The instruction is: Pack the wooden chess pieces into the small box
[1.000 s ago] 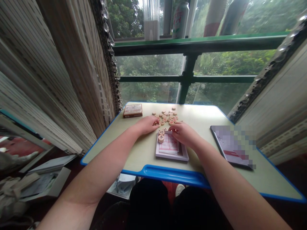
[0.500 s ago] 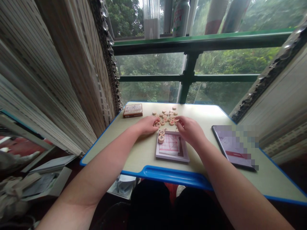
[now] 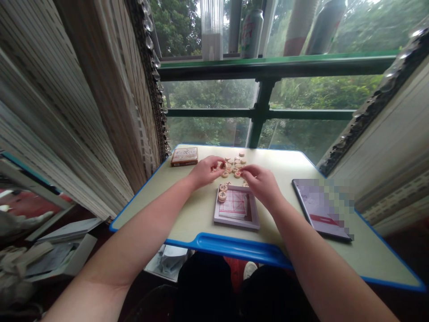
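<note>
Round wooden Chinese chess pieces [image 3: 229, 166] lie in a loose cluster on the table, some stacked. My left hand [image 3: 208, 171] is at the cluster's left side, its thumb and fingers pinching a Chinese chess piece [image 3: 223, 165] held on edge. At the near right side, my right hand [image 3: 263, 181] has its thumb and forefinger closed at a red-marked piece [image 3: 237, 174], partly hidden by the fingertips. Just in front of the hands sits a shallow open box [image 3: 237, 226] with a red-lined sheet [image 3: 234, 204] inside. Black-marked pieces [image 3: 222, 196] stand in its far left corner.
A small printed box [image 3: 184, 156] lies at the table's far left. A tablet [image 3: 321, 210], partly pixelated, lies at the right. A blue-edged tray groove [image 3: 241, 248] runs along the near edge. Cans [image 3: 252, 33] stand on the window ledge behind the table.
My left hand has lifted slightly, and a piece now shows edge-on in its fingertips. My right hand has shifted a little left. The whole view has moved slightly.
</note>
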`<act>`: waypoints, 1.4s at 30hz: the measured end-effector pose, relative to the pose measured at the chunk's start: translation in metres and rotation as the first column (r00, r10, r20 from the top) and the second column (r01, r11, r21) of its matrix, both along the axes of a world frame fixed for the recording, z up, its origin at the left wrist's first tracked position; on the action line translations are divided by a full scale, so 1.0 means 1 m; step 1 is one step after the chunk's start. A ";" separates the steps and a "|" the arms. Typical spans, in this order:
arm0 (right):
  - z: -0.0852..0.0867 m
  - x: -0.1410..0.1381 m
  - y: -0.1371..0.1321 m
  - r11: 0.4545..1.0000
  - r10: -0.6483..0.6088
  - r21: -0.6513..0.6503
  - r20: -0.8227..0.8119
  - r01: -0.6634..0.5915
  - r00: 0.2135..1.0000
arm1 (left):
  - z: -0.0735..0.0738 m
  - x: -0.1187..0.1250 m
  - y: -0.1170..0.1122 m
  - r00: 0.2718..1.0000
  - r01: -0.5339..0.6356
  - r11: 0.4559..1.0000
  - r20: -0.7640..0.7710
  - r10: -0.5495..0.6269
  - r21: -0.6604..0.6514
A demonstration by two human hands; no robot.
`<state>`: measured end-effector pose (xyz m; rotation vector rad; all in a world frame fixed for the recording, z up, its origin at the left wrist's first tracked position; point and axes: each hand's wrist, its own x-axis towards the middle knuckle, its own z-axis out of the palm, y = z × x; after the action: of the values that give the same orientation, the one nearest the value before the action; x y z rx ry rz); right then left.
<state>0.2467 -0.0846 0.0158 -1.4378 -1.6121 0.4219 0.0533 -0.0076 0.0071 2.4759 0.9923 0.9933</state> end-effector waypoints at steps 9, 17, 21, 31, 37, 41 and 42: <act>0.008 0.004 -0.001 0.989 -0.016 -0.139 -0.410 -0.046 0.912 | -0.004 0.002 -0.001 0.985 0.113 0.991 0.135 -0.103 -0.075; 0.004 -0.002 -0.001 0.988 0.086 -0.103 -0.267 -0.117 0.960 | -0.004 0.008 -0.013 0.975 0.182 0.976 0.152 -0.164 -0.116; 0.007 -0.005 -0.004 0.986 0.097 -0.116 -0.190 -0.120 0.977 | -0.003 0.011 -0.018 0.971 0.210 0.974 0.129 -0.199 -0.084; 0.007 -0.003 -0.006 0.974 0.120 -0.184 -0.070 -0.131 0.990 | 0.007 0.005 -0.018 0.991 0.131 0.983 0.028 -0.129 -0.131; 0.023 -0.009 -0.027 0.893 0.394 -0.363 0.343 -0.267 0.853 | 0.002 -0.003 -0.003 0.986 0.042 0.958 -0.142 -0.085 -0.284; 0.024 -0.016 -0.034 0.864 0.451 -0.437 0.454 -0.249 0.768 | 0.003 -0.006 0.000 0.967 0.064 0.902 -0.198 -0.162 -0.428; 0.024 -0.017 -0.035 0.863 0.455 -0.444 0.470 -0.243 0.756 | 0.004 -0.007 0.000 0.961 0.069 0.888 -0.209 -0.181 -0.455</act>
<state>0.2294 -0.1194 0.0393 -1.6185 -2.4198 0.5675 0.0466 -0.0078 0.0109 2.2647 0.9826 0.3635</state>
